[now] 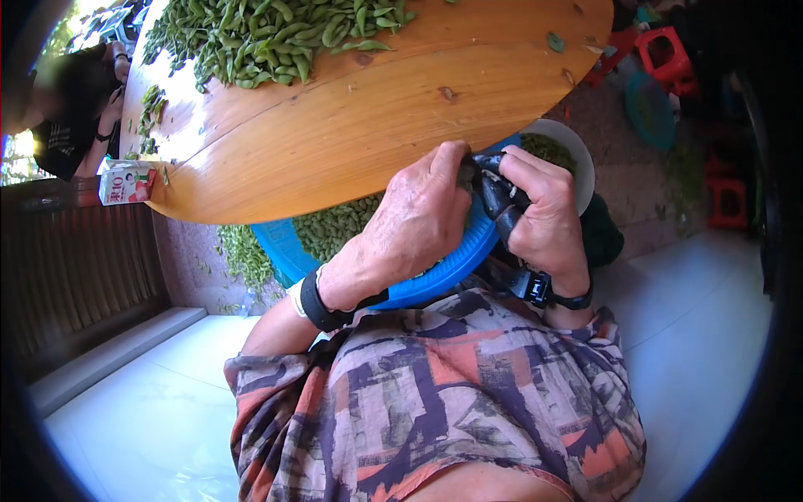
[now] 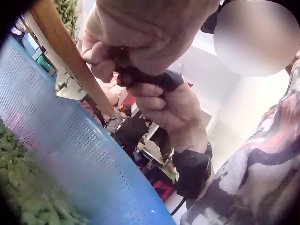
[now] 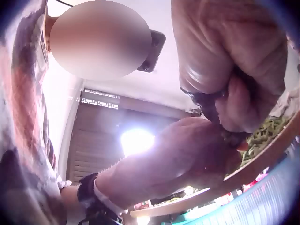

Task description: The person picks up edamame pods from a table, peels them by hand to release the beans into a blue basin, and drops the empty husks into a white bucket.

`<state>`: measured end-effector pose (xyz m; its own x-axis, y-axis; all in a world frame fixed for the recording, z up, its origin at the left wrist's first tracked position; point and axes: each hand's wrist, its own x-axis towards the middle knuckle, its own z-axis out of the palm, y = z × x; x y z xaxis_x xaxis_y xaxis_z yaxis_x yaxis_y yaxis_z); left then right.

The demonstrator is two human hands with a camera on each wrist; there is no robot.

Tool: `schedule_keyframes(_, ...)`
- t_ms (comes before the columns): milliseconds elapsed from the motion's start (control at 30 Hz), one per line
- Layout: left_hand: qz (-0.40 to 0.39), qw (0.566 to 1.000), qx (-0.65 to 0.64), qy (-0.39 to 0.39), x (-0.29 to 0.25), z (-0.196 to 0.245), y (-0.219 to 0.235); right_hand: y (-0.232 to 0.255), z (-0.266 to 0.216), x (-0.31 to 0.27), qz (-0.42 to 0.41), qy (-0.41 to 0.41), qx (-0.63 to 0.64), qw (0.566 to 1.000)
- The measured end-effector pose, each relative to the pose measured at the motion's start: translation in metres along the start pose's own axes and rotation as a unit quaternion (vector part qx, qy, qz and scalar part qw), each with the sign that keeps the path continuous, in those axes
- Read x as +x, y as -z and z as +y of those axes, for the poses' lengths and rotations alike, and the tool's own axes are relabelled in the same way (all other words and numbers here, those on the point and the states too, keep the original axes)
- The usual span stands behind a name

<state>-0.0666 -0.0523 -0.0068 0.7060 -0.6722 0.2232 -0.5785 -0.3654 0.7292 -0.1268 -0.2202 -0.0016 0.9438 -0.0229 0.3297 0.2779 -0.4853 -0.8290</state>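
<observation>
Both hands meet above a blue plastic basket [image 1: 456, 268] at the table's edge. My left hand [image 1: 410, 217] has its fingers curled, thumb and forefinger pinching a small dark-green piece [image 1: 466, 173] that the fingers mostly hide; I cannot tell what it is. From the other side, my right hand [image 1: 548, 205] pinches at the same spot, with black covers [image 1: 499, 205] on its thumb and forefinger. In the left wrist view the fingertips press together beside a black cover [image 2: 168, 80]. Small green beans [image 1: 335, 227] fill the basket below.
A heap of green soybean pods [image 1: 268, 38] covers the far left of the wooden table [image 1: 368, 109]. A drink carton [image 1: 125, 182] stands at its left edge. A white bucket [image 1: 583, 163] is beyond my right hand. Red stools [image 1: 669, 58] and another person's arm [image 1: 104, 125] are farther off.
</observation>
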Motion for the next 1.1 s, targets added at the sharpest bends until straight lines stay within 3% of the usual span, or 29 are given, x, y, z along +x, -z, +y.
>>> schedule_keyframes(100, -0.031, 0.998, -0.058, 0.0, -0.007, 0.002, 0.0, 0.013, 0.006, -0.011, -0.056, -0.021, 0.008, 0.998)
schedule_keyframes(267, -0.13, 0.97, -0.189, 0.073, -0.018, -0.014, -0.004, 0.017, 0.021, -0.029, -0.079, -0.032, -0.007, 0.996)
schedule_keyframes(367, -0.184, 0.978, -0.085, 0.045, -0.022, -0.029, -0.006, 0.04, 0.016, -0.031, -0.099, -0.079, -0.072, 0.989)
schedule_keyframes(400, -0.184, 0.978, -0.086, 0.045, -0.024, -0.035, -0.01, 0.049, 0.023, -0.036, -0.053, -0.104, -0.104, 0.988)
schedule_keyframes(433, -0.173, 0.985, -0.003, -0.003, -0.025, -0.042, -0.015, 0.057, 0.032, -0.041, -0.008, -0.127, -0.134, 0.983)
schedule_keyframes(467, -0.16, 0.983, 0.079, -0.051, -0.027, -0.048, -0.019, 0.067, 0.045, -0.045, 0.028, -0.132, -0.246, 0.96)
schedule_keyframes(500, -0.16, 0.983, 0.078, -0.05, -0.026, -0.053, -0.023, 0.074, 0.053, -0.047, 0.064, -0.134, -0.356, 0.923)
schedule_keyframes(567, -0.225, 0.969, 0.078, -0.066, -0.018, -0.062, -0.034, 0.081, 0.058, -0.051, 0.088, -0.143, -0.367, 0.915)
schedule_keyframes(633, -0.235, 0.967, 0.068, -0.068, -0.012, -0.063, -0.046, 0.083, 0.051, -0.053, 0.106, -0.234, -0.269, 0.928)
schedule_keyframes(667, -0.247, 0.965, 0.059, -0.071, -0.01, -0.064, -0.052, 0.08, 0.05, -0.052, 0.099, -0.258, -0.283, 0.919)
schedule_keyframes(800, -0.237, 0.959, 0.095, -0.12, -0.014, -0.073, -0.076, 0.079, 0.052, -0.054, 0.079, -0.296, -0.277, 0.911)
schedule_keyframes(1000, -0.218, 0.969, 0.065, -0.098, -0.012, -0.075, -0.078, 0.076, 0.068, -0.058, 0.107, -0.265, -0.248, 0.926)
schedule_keyframes(1067, -0.137, 0.99, -0.006, -0.041, -0.008, -0.069, -0.073, 0.074, 0.069, -0.055, 0.11, -0.246, -0.236, 0.934)
schedule_keyframes(1100, -0.136, 0.99, -0.005, -0.043, -0.004, -0.061, -0.064, 0.072, 0.069, -0.054, 0.112, -0.245, -0.236, 0.934)
